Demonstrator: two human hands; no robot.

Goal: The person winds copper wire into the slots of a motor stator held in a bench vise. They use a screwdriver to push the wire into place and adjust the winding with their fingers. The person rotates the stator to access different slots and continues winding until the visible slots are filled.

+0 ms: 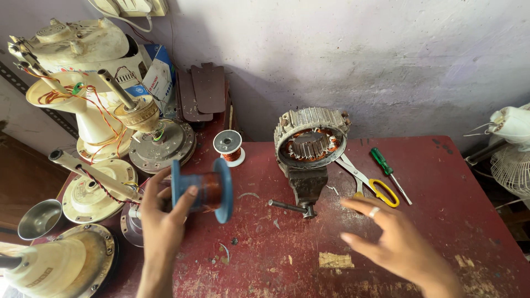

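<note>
My left hand (161,221) holds a blue plastic spool (207,190) wound with copper wire, lifted above the dark red table (452,182). My right hand (395,240) hovers with fingers spread over the table and holds nothing; a ring sits on one finger. Just beyond it a round fan stator (311,140) with copper windings is clamped in a small bench vise (305,186). Scissors with yellow handles (369,180) lie right of the vise, close to my right fingertips. A green-handled screwdriver (387,169) lies beside them.
A small white spool of copper wire (228,147) stands behind the blue one. Several cream fan motor housings and rods (83,94) crowd the left side. A metal cup (38,218) sits at the far left. A white fan guard (510,160) stands at the right edge.
</note>
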